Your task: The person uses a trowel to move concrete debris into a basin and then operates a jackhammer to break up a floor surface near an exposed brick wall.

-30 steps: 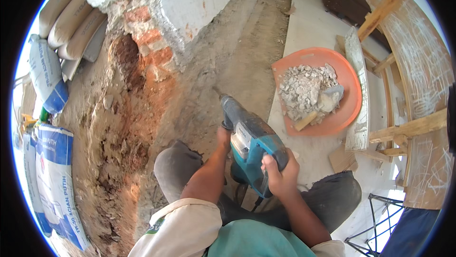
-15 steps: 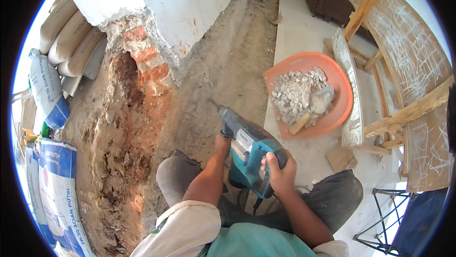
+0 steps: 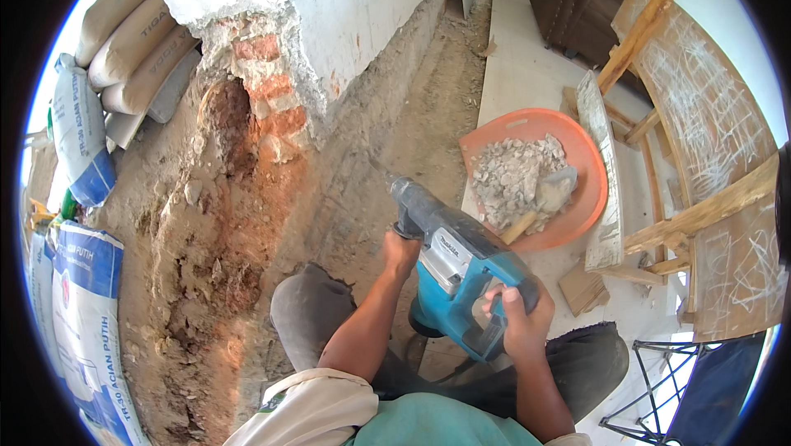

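Note:
A teal and black rotary hammer drill [image 3: 457,269] lies across the space in front of my knees, its bit angled up and left toward the broken ground along the wall base. My left hand [image 3: 401,253] is closed round the side handle near the drill's front. My right hand [image 3: 524,320] wraps the rear grip. The bit's tip sits over the dusty strip beside the wall; whether it touches the ground I cannot tell. Exposed red brick [image 3: 280,122] shows at the chipped wall corner to the left of the bit.
An orange scoop-shaped tub [image 3: 589,174] holds grey rubble and a trowel [image 3: 554,190]. A wooden frame [image 3: 700,207] leans at the right, above a folding stool [image 3: 709,392]. Stacked bags [image 3: 136,50] and white-blue bags [image 3: 86,289] line the left. A brown tufted sofa [image 3: 577,1] stands far back.
The drill has lifted toward me and shifted right, its bit drawing slightly up. Both hands moved with it, still gripping. My view has tilted a little.

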`<state>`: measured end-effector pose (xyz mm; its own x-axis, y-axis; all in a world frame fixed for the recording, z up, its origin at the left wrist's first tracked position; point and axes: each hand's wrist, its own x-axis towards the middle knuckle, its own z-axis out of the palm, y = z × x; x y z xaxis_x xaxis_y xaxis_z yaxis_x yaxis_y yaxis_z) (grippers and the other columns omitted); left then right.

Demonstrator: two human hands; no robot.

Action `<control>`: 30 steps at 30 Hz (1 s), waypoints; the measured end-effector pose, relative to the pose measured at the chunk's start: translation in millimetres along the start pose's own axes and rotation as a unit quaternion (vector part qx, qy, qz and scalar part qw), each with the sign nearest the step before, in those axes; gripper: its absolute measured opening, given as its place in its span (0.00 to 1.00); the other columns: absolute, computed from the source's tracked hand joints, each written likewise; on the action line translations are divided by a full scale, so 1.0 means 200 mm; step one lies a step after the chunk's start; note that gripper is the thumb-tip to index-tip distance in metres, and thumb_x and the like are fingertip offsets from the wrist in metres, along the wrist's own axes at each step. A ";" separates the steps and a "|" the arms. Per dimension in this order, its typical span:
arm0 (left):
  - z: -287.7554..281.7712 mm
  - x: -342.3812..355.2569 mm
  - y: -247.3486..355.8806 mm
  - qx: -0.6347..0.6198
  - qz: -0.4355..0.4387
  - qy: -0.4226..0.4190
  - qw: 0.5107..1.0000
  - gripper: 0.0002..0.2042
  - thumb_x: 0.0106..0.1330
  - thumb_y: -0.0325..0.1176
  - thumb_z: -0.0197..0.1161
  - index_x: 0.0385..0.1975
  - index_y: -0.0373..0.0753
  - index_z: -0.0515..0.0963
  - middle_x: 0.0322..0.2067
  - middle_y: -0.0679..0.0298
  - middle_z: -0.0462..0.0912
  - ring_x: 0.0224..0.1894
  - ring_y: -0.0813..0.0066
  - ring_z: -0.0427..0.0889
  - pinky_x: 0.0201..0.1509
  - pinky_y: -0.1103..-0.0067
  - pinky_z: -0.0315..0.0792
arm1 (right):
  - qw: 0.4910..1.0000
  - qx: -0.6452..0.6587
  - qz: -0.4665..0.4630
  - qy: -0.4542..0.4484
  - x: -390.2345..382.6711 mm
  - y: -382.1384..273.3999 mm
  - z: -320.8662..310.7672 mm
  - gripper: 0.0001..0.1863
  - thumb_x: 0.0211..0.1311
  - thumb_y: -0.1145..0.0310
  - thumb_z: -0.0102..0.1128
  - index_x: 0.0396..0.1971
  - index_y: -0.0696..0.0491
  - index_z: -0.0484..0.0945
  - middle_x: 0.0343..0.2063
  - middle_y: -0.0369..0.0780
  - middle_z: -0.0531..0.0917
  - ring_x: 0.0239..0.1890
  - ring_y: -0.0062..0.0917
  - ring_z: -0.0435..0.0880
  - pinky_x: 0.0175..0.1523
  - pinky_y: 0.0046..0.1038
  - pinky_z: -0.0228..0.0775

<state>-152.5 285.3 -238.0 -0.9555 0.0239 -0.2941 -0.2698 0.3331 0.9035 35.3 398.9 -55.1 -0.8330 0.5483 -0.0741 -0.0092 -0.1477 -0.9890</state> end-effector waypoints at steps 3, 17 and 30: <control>-0.02 0.03 0.00 -0.012 0.031 0.013 0.999 0.14 0.50 0.33 0.70 0.34 0.30 0.82 0.30 0.52 0.85 0.34 0.64 0.83 0.37 0.70 0.74 | 0.999 0.019 -0.024 -0.018 -0.01 -0.01 0.01 0.13 0.62 0.66 0.62 0.35 0.61 0.73 0.28 0.40 0.81 0.27 0.20 0.79 0.35 0.24 0.72; -0.19 0.18 -0.10 -0.015 0.082 0.006 0.997 0.14 0.51 0.33 0.69 0.33 0.30 0.81 0.30 0.47 0.85 0.36 0.57 0.86 0.40 0.69 0.75 | 0.997 -0.045 -0.046 -0.050 -0.10 0.20 0.18 0.14 0.59 0.64 0.65 0.35 0.59 0.74 0.27 0.36 0.80 0.29 0.18 0.78 0.37 0.22 0.71; -0.02 0.26 -0.11 0.030 -0.029 -0.041 0.998 0.18 0.49 0.36 0.71 0.37 0.30 0.81 0.34 0.45 0.84 0.40 0.53 0.85 0.41 0.67 0.75 | 1.000 -0.027 -0.009 0.010 0.08 0.17 0.12 0.13 0.63 0.65 0.61 0.34 0.59 0.72 0.26 0.39 0.80 0.26 0.19 0.79 0.33 0.22 0.72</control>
<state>-196.2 275.2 -271.7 -0.9247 0.0796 -0.3723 -0.3142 0.3927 0.8643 8.0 383.0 -87.4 -0.8214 0.5673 -0.0586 0.0070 -0.0928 -0.9957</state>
